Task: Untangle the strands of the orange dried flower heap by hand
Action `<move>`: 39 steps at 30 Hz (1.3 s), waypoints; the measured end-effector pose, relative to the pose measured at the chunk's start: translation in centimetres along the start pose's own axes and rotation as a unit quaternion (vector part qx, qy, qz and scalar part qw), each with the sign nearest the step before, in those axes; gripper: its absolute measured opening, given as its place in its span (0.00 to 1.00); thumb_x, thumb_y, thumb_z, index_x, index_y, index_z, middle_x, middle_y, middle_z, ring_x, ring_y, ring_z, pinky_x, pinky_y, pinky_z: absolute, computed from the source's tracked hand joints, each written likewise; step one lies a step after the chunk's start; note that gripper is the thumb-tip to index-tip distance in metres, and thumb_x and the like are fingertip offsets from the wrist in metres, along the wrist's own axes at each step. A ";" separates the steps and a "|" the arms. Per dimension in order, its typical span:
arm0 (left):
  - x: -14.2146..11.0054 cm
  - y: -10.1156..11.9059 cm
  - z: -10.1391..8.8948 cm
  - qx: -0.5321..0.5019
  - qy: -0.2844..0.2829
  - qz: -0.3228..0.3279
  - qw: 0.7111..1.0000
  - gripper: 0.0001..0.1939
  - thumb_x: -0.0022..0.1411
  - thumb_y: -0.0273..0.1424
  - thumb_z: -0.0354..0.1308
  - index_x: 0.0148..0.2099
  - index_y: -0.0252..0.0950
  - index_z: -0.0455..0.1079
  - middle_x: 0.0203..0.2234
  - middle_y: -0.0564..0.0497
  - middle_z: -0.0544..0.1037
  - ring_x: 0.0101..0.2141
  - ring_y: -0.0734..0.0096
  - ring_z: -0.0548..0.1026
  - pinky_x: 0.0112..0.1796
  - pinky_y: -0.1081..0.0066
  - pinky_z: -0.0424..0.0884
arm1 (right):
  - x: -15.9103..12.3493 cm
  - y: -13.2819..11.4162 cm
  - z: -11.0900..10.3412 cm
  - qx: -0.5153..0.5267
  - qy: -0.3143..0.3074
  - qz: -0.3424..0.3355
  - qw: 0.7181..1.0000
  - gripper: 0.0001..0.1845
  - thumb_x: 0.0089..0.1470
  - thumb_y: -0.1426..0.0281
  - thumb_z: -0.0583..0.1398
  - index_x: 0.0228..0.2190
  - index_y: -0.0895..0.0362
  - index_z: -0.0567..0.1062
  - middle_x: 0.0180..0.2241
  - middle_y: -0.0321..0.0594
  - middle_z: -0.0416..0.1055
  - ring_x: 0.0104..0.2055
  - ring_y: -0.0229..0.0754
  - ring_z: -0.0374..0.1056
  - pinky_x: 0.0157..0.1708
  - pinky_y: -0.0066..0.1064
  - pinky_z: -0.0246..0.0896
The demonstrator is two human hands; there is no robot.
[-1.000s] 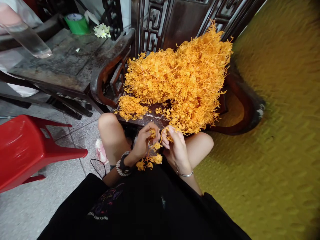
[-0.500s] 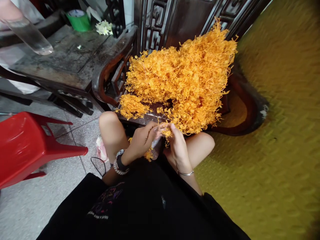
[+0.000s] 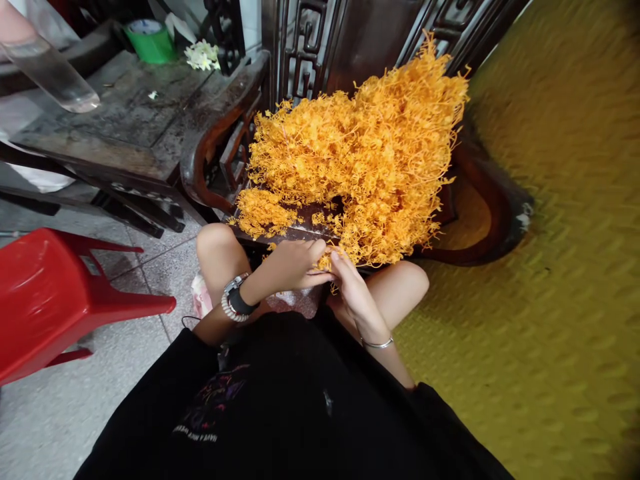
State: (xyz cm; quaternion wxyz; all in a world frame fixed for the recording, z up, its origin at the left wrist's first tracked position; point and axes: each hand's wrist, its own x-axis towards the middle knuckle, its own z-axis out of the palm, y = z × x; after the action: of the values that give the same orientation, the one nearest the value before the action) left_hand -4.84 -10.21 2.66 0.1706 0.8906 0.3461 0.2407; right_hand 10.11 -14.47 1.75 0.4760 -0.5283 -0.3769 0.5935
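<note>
My left hand [image 3: 295, 265] and my right hand [image 3: 353, 287] meet between my knees at the front of the seat. Both are closed on a small orange flower-like sprig [image 3: 325, 260], mostly covered by the fingers. Another bit of orange peeks out behind my left hand. Just beyond the hands, a large tangled pile of orange sprigs [image 3: 370, 147] with curly stems and frilly tips fills the dark wooden chair [image 3: 315, 231]. A smaller heap of sprigs [image 3: 265, 212] lies at the seat's left front.
A dark wooden table [image 3: 135, 127] at the left bears a green tape roll [image 3: 153, 50] and whitish flowers [image 3: 203, 55]. Over it, another person's hand [image 3: 13, 23] is by a clear cup [image 3: 53, 75]. A red plastic stool [image 3: 45, 300] stands lower left; a yellow textured surface [image 3: 540, 320] is at right.
My left hand has moved up and right against my right hand and turned its back to me. The orange sprigs dangling under it have gone from sight. The right hand stays nearly in place.
</note>
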 end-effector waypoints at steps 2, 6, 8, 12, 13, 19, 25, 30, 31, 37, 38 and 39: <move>-0.2 -0.4 -0.1 -0.043 -0.012 0.006 0.999 0.14 0.62 0.43 0.50 0.36 0.36 0.62 0.22 0.53 0.67 0.23 0.72 0.63 0.25 0.71 0.51 | -0.1 -0.4 -0.1 -0.014 -0.032 -0.006 0.999 0.15 0.51 0.54 0.60 0.34 0.52 0.73 0.36 0.37 0.71 0.43 0.42 0.67 0.45 0.34 0.64; -1.3 -0.8 -0.3 -0.228 -0.027 0.004 0.973 0.14 0.66 0.37 0.45 0.30 0.36 0.62 0.19 0.57 0.61 0.21 0.76 0.60 0.25 0.72 0.52 | -0.4 -1.6 -0.4 -0.065 -0.108 -0.060 0.990 0.16 0.58 0.56 0.54 0.27 0.54 0.69 0.24 0.35 0.66 0.30 0.39 0.65 0.36 0.34 0.64; -1.8 -0.7 -0.1 -0.322 -0.008 -0.019 0.946 0.17 0.66 0.37 0.44 0.27 0.35 0.62 0.18 0.57 0.60 0.20 0.77 0.58 0.25 0.73 0.53 | -0.5 -2.0 -0.4 -0.093 -0.067 -0.139 0.984 0.12 0.58 0.59 0.55 0.29 0.53 0.68 0.25 0.34 0.65 0.30 0.38 0.63 0.36 0.32 0.62; -2.3 0.0 0.5 -0.399 0.044 -0.080 0.912 0.21 0.66 0.41 0.43 0.26 0.34 0.64 0.17 0.56 0.60 0.21 0.77 0.58 0.25 0.74 0.54 | -0.9 -2.5 0.0 -0.126 -0.079 -0.210 0.966 0.10 0.54 0.63 0.61 0.35 0.53 0.68 0.33 0.36 0.65 0.36 0.38 0.62 0.38 0.31 0.58; -2.3 0.2 0.6 -0.404 0.052 -0.090 0.909 0.22 0.66 0.41 0.43 0.25 0.34 0.64 0.18 0.56 0.61 0.21 0.77 0.58 0.25 0.74 0.54 | -0.9 -2.6 0.2 -0.128 -0.109 -0.189 0.967 0.09 0.54 0.62 0.60 0.33 0.54 0.68 0.31 0.36 0.65 0.34 0.37 0.61 0.35 0.30 0.58; -2.6 0.9 0.8 -0.387 0.075 -0.134 0.909 0.24 0.67 0.41 0.41 0.23 0.34 0.60 0.18 0.55 0.61 0.21 0.77 0.57 0.25 0.72 0.53 | -0.9 -2.7 0.9 -0.072 -0.130 -0.073 0.986 0.18 0.56 0.58 0.58 0.21 0.55 0.62 0.18 0.28 0.52 0.19 0.32 0.46 0.19 0.27 0.41; -2.9 0.6 0.8 -0.492 0.027 -0.121 0.862 0.24 0.66 0.43 0.43 0.23 0.34 0.61 0.16 0.55 0.61 0.19 0.78 0.56 0.23 0.74 0.53 | -0.6 -1.8 0.5 -0.024 -0.171 -0.072 0.982 0.21 0.57 0.58 0.55 0.18 0.55 0.61 0.17 0.30 0.54 0.18 0.33 0.49 0.19 0.28 0.46; -2.6 0.7 -0.1 -0.499 -0.034 -0.084 0.862 0.25 0.65 0.46 0.43 0.21 0.35 0.57 0.14 0.56 0.59 0.17 0.79 0.53 0.21 0.75 0.52 | -1.0 -2.2 1.0 -0.103 -0.063 -0.237 0.964 0.05 0.56 0.68 0.57 0.37 0.51 0.68 0.37 0.39 0.68 0.34 0.39 0.66 0.31 0.32 0.63; -2.6 0.7 -0.3 -0.496 -0.033 -0.086 0.863 0.26 0.65 0.47 0.43 0.21 0.35 0.55 0.13 0.56 0.57 0.17 0.79 0.52 0.20 0.74 0.51 | -1.1 -2.4 1.0 -0.139 -0.064 -0.279 0.948 0.12 0.55 0.70 0.58 0.43 0.49 0.68 0.44 0.41 0.67 0.39 0.41 0.67 0.36 0.34 0.65; -2.9 0.9 0.1 -0.492 0.028 -0.129 0.860 0.26 0.64 0.45 0.45 0.19 0.35 0.53 0.13 0.57 0.54 0.17 0.80 0.51 0.21 0.74 0.50 | -1.4 -3.0 0.3 -0.306 -0.108 -0.397 0.858 0.15 0.56 0.77 0.56 0.43 0.51 0.73 0.37 0.41 0.72 0.39 0.43 0.68 0.39 0.38 0.64; -3.0 0.9 0.3 -0.491 0.041 -0.145 0.858 0.26 0.65 0.44 0.45 0.19 0.35 0.53 0.14 0.57 0.55 0.18 0.80 0.51 0.21 0.74 0.50 | -1.4 -3.0 0.3 -0.314 -0.093 -0.399 0.857 0.15 0.56 0.77 0.56 0.43 0.51 0.73 0.37 0.42 0.73 0.38 0.43 0.68 0.38 0.38 0.65; -3.0 0.9 0.5 -0.491 0.052 -0.157 0.855 0.25 0.65 0.43 0.45 0.20 0.35 0.53 0.14 0.57 0.55 0.18 0.80 0.51 0.21 0.74 0.49 | -1.4 -2.9 0.3 -0.318 -0.079 -0.400 0.856 0.15 0.56 0.77 0.56 0.43 0.52 0.73 0.37 0.42 0.73 0.38 0.43 0.69 0.37 0.38 0.65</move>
State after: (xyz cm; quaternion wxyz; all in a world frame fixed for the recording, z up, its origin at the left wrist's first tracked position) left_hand -6.00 -13.02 1.77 0.6029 0.6112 0.3267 0.3953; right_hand 10.29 -15.01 4.89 0.4467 -0.4058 -0.7605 0.2396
